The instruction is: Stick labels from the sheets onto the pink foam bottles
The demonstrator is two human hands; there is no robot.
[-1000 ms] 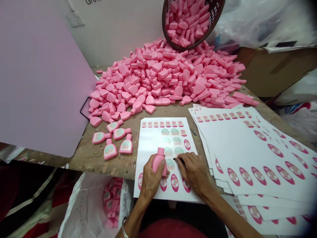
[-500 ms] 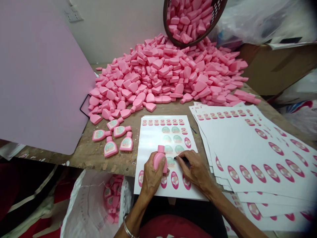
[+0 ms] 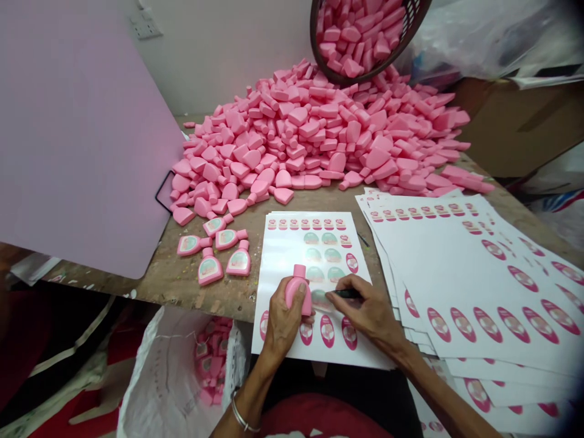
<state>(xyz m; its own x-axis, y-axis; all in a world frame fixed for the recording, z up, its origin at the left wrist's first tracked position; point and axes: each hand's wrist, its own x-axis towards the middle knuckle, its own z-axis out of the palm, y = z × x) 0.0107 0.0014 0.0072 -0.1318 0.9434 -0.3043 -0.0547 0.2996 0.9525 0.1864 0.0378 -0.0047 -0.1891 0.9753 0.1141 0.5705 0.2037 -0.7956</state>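
My left hand (image 3: 281, 322) is wrapped round a small pink bottle (image 3: 298, 292), its cap end pointing away from me and no label on its visible face. The bottle is just above a white sticker sheet (image 3: 283, 271) with green, rounded labels and pink oval ones. Pinched in my right hand (image 3: 367, 307) is a thin black tool (image 3: 349, 293); its tip is hidden by the fingers. These fingertips are at the right edge of a green label (image 3: 322, 299), beside the bottle. Left of the sheet lie several labelled pink bottles (image 3: 238, 261).
Behind the sheet rises a large heap of pink bottles (image 3: 292, 131), with a tipped brown basket (image 3: 314, 48) above it. Used sticker sheets (image 3: 438, 261) are piled on the right. A white sack (image 3: 159, 377) holding bottles stands below the table edge. A pink panel (image 3: 91, 140) is at left.
The view has shifted slightly, so everything appears a little further right. My right hand has turned a little and more of the black tool shows. My left hand keeps its hold on the bottle.
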